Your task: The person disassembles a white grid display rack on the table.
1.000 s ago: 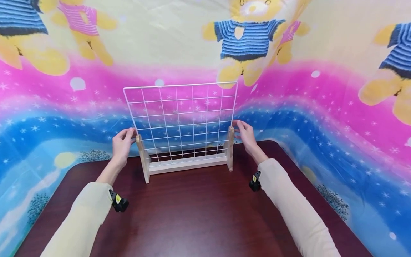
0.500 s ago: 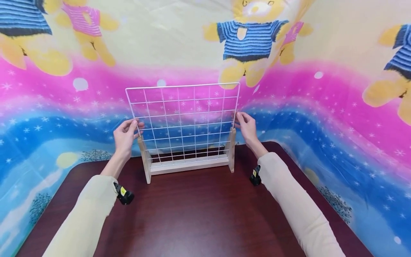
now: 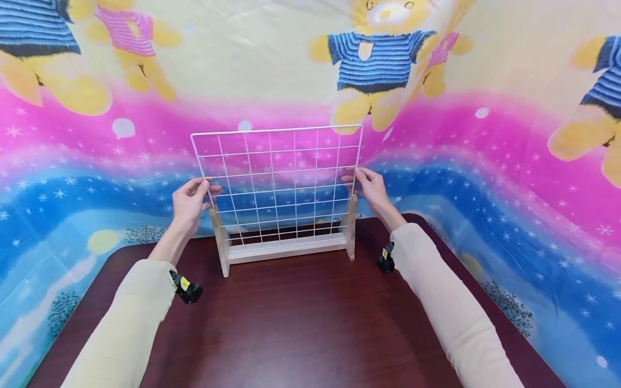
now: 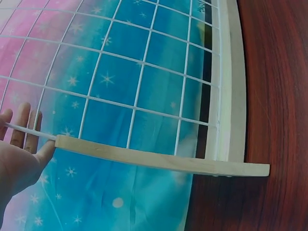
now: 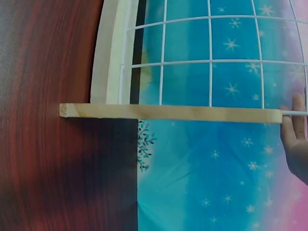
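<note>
A white wire grid point(image 3: 283, 172) stands upright in a wooden stand point(image 3: 286, 249), leaning slightly back. At the grid's left edge the left hand point(image 3: 188, 206) pinches the side wire just above the wooden upright; in the left wrist view that hand point(image 4: 19, 161) has its fingers behind the wire. On the opposite edge, the right hand point(image 3: 372, 189) holds the other side wire just above its upright, fingertips behind the mesh. The right wrist view shows only part of this hand point(image 5: 297, 144), near the end of the wooden upright point(image 5: 168, 112).
The stand rests toward the back of a dark red-brown table point(image 3: 291, 323) with rounded corners. Behind and around it hangs a colourful cloth point(image 3: 271, 64) printed with bears and snowflakes. Black wrist cameras are strapped at both sleeve cuffs.
Both hands have risen from beside the tops of the wooden uprights to the grid's side wires and taken hold of them. The grid and stand look much the same.
</note>
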The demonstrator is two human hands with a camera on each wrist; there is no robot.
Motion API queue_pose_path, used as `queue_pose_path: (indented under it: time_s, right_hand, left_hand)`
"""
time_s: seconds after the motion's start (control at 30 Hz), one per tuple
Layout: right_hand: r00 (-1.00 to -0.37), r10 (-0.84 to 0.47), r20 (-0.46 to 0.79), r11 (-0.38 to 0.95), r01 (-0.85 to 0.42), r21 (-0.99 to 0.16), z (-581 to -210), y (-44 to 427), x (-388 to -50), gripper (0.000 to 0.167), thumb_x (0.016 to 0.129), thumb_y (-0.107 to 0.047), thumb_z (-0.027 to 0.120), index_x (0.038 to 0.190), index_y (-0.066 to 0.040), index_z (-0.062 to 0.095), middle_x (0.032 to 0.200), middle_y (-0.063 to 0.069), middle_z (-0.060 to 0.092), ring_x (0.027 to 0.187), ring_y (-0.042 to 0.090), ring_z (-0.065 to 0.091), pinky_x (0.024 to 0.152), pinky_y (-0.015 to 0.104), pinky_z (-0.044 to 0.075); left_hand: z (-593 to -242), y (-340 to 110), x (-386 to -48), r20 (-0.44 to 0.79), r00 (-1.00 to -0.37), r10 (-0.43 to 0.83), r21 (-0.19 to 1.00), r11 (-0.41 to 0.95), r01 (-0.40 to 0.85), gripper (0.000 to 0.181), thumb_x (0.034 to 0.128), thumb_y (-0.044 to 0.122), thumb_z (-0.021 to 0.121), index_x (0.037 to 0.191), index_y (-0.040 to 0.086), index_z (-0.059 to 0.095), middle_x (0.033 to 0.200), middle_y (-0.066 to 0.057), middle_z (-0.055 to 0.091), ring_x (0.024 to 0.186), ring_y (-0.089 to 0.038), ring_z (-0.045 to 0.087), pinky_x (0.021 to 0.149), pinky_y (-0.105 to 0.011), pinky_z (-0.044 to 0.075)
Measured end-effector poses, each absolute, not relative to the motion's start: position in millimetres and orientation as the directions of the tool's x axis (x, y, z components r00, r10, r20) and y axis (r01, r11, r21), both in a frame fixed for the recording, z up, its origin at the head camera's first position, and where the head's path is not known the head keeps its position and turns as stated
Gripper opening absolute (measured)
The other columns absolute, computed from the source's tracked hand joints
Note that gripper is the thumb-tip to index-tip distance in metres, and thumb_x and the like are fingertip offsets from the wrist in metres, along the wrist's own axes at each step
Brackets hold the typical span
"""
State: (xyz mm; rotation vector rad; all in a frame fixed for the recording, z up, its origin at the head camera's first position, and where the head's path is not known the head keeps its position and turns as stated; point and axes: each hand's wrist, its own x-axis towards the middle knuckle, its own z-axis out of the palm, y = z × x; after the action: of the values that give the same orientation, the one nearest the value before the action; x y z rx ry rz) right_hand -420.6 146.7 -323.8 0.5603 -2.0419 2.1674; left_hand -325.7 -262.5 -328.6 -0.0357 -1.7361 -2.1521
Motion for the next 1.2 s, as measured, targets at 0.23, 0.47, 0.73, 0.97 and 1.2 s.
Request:
queue_pose_path:
  time_s: [0.23, 0.47, 0.73, 0.97, 1.2]
  right_hand:
    - [-0.934, -0.181, 0.308, -0.094, -0.295, -0.951, -323.8, 148.8, -426.3, 0.038, 0.103, -0.026, 0.046, 0.122, 0.003, 0.063, 0.105, 0.02, 0.069, 0.102, 0.036, 0.063, 0.098, 0.055, 0.041]
    - [-0.944, -0.141, 0.3, -0.05, -0.295, -0.954, -321.6, 148.2, -425.9, 0.039, 0.102, -0.029, 0.046, 0.12, 0.0, 0.065, 0.105, 0.017, 0.069, 0.103, 0.036, 0.062, 0.093, 0.047, 0.048]
    - [-0.945, -0.107, 0.308, -0.011, -0.309, -0.951, -323.0, 145.3, -421.8, 0.039, 0.103, -0.029, 0.044, 0.121, -0.001, 0.065, 0.105, 0.017, 0.069, 0.102, 0.032, 0.062, 0.09, 0.044, 0.05]
    - [-0.949, -0.084, 0.303, -0.016, -0.303, -0.953, -323.1, 143.5, -421.6, 0.04, 0.102, -0.031, 0.046, 0.119, 0.0, 0.065, 0.108, 0.018, 0.068, 0.099, 0.03, 0.063, 0.094, 0.049, 0.047]
    - [-0.951, -0.079, 0.3, -0.027, -0.299, -0.954, -323.3, 142.4, -420.7, 0.039, 0.102, -0.03, 0.046, 0.119, -0.001, 0.065, 0.107, 0.019, 0.067, 0.103, 0.036, 0.059, 0.094, 0.049, 0.046]
  left_hand:
    - [-325.6, -265.9, -323.7, 0.225, -0.947, -0.23, 0.956, -0.135, 0.26, 0.038, 0.0984, 0.024, 0.055, 0.126, -0.002, 0.058, 0.103, -0.006, 0.069, 0.11, -0.025, 0.06, 0.104, -0.053, 0.035]
    - [-326.4, -265.8, -325.6, 0.256, -0.941, -0.221, 0.957, -0.083, 0.279, 0.036, 0.1001, 0.024, 0.051, 0.126, 0.0, 0.057, 0.109, -0.01, 0.07, 0.116, -0.025, 0.057, 0.103, -0.057, 0.033]
    - [-325.4, -265.3, -326.4, 0.265, -0.941, -0.209, 0.958, -0.057, 0.282, 0.035, 0.1013, 0.023, 0.049, 0.126, -0.001, 0.056, 0.108, -0.01, 0.07, 0.118, -0.027, 0.057, 0.103, -0.057, 0.033]
    - [-324.8, -264.0, -326.4, 0.26, -0.942, -0.212, 0.956, -0.079, 0.281, 0.033, 0.1011, 0.023, 0.05, 0.124, 0.0, 0.057, 0.108, -0.011, 0.071, 0.117, -0.028, 0.058, 0.103, -0.055, 0.035]
    - [-326.8, -264.4, -326.2, 0.288, -0.932, -0.218, 0.953, -0.027, 0.301, 0.037, 0.1014, 0.024, 0.049, 0.126, -0.002, 0.056, 0.107, -0.012, 0.07, 0.114, -0.027, 0.06, 0.096, -0.043, 0.046]
